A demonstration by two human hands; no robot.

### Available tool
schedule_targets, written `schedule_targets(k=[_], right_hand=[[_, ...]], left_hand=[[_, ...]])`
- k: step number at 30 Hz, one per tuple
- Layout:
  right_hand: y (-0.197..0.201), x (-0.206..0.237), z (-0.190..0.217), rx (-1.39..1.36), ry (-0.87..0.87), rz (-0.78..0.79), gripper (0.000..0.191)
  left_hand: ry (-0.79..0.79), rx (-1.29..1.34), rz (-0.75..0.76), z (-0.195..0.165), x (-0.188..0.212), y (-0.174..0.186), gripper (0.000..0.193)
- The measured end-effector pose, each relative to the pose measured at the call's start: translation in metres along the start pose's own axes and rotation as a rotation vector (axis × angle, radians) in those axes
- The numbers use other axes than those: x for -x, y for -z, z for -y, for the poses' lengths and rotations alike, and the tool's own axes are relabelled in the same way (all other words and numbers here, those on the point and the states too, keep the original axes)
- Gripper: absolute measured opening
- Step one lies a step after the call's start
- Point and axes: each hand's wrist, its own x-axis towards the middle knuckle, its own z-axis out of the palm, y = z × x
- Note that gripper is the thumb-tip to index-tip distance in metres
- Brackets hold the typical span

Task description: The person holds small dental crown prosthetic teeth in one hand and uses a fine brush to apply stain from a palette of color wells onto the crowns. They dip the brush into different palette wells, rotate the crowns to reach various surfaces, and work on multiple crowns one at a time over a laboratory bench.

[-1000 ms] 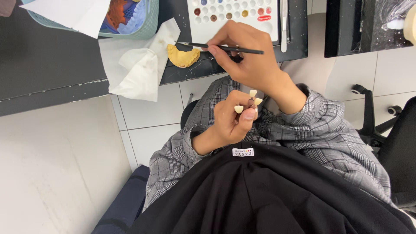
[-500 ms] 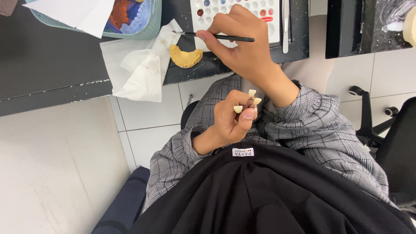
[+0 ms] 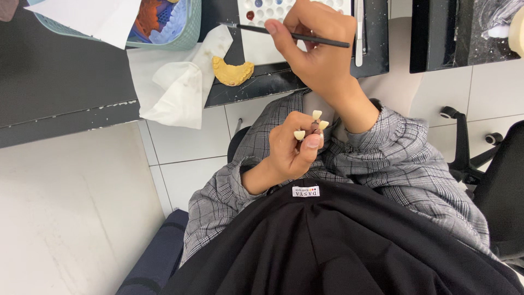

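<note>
The small holder of cream tooth crowns sits pinched in the left hand over the lap. The right hand grips a thin brush, tip at the white palette on the far worktop. Load sparingly, keeping the crowns steady. A second ago, the brush was nearer, beside the yellow dental cast.
</note>
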Motion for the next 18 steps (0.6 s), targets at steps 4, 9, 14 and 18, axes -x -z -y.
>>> schedule_targets(k=[4, 9, 14, 18], right_hand=[[0.009, 0.001, 0.007, 0.097, 0.053, 0.092, 0.022], [0.022, -0.003, 0.018, 0.183, 0.071, 0.23, 0.019], [0.035, -0.006, 0.031, 0.157, 0.018, 0.332, 0.02], [0.042, -0.006, 0.028, 0.063, 0.113, 0.303, 0.018]], left_hand=[[0.016, 0.001, 0.011, 0.001, -0.002, 0.001, 0.016], [0.044, 0.004, 0.021, 0.001, -0.003, 0.0, 0.016], [0.03, -0.001, 0.022, 0.004, -0.004, -0.001, 0.016], [0.032, -0.026, -0.006, 0.007, -0.004, -0.001, 0.017]])
